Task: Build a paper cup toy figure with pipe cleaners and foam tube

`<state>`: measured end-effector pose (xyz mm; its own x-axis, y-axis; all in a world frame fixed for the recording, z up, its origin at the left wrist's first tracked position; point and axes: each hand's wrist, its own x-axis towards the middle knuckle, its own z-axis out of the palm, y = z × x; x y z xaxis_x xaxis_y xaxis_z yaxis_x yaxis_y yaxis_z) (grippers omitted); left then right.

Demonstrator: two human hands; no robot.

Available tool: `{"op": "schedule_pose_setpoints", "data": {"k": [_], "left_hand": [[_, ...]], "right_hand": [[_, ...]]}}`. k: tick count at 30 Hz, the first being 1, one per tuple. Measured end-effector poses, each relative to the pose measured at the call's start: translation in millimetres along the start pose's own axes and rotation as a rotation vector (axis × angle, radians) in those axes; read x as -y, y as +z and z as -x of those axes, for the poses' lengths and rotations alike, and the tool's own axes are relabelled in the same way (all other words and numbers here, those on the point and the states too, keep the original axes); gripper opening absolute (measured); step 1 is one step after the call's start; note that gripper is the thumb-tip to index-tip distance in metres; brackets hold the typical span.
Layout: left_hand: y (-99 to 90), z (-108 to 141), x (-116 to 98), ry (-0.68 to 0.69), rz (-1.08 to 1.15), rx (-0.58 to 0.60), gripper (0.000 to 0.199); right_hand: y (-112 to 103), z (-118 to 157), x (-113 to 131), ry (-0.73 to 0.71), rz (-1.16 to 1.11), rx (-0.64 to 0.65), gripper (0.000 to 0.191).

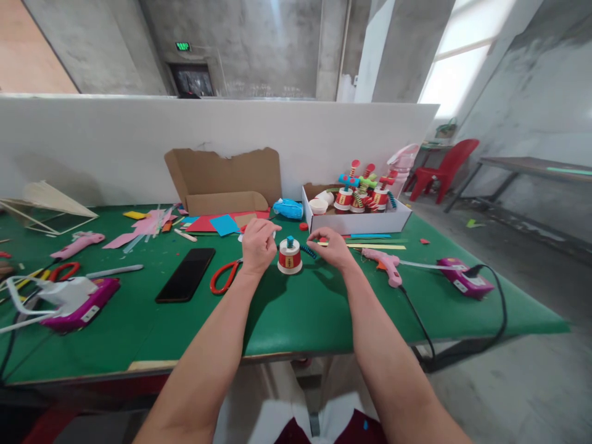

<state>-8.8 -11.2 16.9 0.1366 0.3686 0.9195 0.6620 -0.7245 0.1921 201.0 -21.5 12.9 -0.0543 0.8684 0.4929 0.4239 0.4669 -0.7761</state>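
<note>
A small red-and-white paper cup stands upside down on the green table between my hands. A blue folded paper strip rises from its top, and a dark teal folded paper strip sticks out at its right side. My left hand is just left of the cup, index finger stretched out and the others curled, with nothing visible held. My right hand is close to the teal strip's outer end, its thumb and fingers curved and apart. Whether it touches the strip is hard to see.
Red-handled scissors and a black phone lie left. A pink glue gun with its cord lies right. Behind, a white box holds several finished paper-cup figures. Colored paper scraps and a cardboard piece are at the back.
</note>
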Motion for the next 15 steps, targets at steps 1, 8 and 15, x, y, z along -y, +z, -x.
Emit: {"op": "schedule_pose_setpoints", "data": {"k": [1,8,15], "left_hand": [[0.0,0.1,0.0,-0.006,0.000,0.004,0.031],[-0.5,0.2,-0.9,-0.033,-0.018,0.037,0.032],[1.5,1.3,-0.4,-0.047,-0.018,0.068,0.032]], "right_hand": [[1.3,0.8,0.2,-0.010,0.016,0.013,0.007],[6.5,3.2,0.8,-0.038,0.067,0.089,0.008],[9.7,1.8,-3.0,-0.070,0.082,0.100,0.005]]}}
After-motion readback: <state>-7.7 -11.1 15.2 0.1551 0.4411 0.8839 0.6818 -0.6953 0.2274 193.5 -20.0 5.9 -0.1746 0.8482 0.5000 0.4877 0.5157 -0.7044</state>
